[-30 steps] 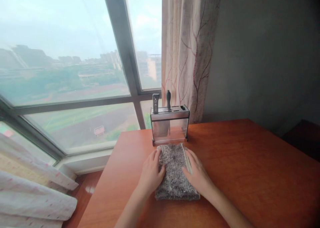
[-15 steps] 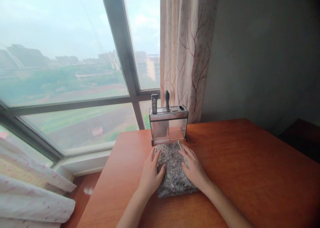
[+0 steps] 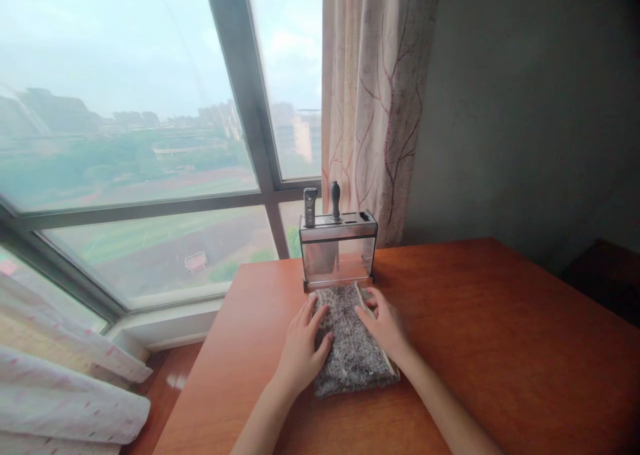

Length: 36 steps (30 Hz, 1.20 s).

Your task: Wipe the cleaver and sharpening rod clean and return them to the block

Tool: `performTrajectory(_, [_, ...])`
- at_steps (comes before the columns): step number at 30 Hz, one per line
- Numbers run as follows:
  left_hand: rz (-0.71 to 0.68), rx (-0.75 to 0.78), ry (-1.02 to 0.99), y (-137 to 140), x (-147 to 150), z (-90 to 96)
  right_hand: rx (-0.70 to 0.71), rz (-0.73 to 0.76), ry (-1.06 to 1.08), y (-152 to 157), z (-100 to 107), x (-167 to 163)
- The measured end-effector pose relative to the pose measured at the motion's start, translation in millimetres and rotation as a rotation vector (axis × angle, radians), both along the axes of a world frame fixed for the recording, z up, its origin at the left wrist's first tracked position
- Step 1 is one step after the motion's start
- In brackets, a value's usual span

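Note:
A folded, fluffy grey cloth (image 3: pixel 345 348) lies flat on the wooden table, with a pale edge along its right side. My left hand (image 3: pixel 303 342) rests on the cloth's left side, fingers spread and thumb apart. At the right edge is my right hand (image 3: pixel 383 325), its thumb on top of the cloth and its other fingers curled at the border, pinching it. Just behind the cloth stands a clear-sided knife block (image 3: pixel 337 258). Two handles rise from its slotted top: a flat dark one (image 3: pixel 310 207) and a rounded black one (image 3: pixel 335 200).
The reddish-brown table (image 3: pixel 480 322) reaches far to the right. Behind the block hangs a patterned curtain (image 3: pixel 375 108). Large windows (image 3: pixel 125 155) fill the left, and another curtain (image 3: pixel 65 395) hangs at lower left.
My right hand's fingers have gone from lying on top of the cloth to curling round its right edge, which shows more now. The left hand has barely moved.

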<state>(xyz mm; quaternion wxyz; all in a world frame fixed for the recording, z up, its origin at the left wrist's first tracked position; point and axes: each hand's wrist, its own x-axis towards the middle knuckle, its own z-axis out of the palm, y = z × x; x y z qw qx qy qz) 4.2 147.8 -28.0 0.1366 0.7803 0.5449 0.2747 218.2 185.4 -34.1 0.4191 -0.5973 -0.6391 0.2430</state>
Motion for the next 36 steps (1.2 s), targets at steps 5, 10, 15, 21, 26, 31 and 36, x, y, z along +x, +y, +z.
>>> performTrajectory(5, [-0.007, 0.01, -0.052, -0.2, -1.5, 0.1, -0.001, 0.001, 0.004, 11.8, 9.5, -6.6])
performTrajectory(10, [-0.019, 0.0, -0.094, -1.6, -0.2, 3.8, 0.208, 0.003, 0.119, -2.7, 21.9, -4.3])
performTrajectory(15, [-0.053, -0.008, -0.115, -4.3, 3.5, 8.8, 0.212, -0.097, -0.07, -14.8, 0.8, 13.7])
performTrajectory(21, [-0.07, -0.011, -0.052, -5.0, 2.8, 6.1, 0.171, -0.09, -0.333, -13.3, -9.3, 23.1])
performTrajectory(26, [-0.075, -0.02, 0.017, -6.6, 3.6, 4.5, 0.333, 0.018, -0.413, -32.1, 17.2, 8.6])
performTrajectory(31, [-0.06, -0.014, 0.059, -6.8, 6.6, 5.7, 0.262, 0.203, -0.486, -54.0, 10.5, -3.2])
performTrajectory(36, [-0.022, 0.007, 0.067, -4.3, 10.0, 4.4, 0.228, 0.212, -0.497, -47.4, -12.8, 0.6])
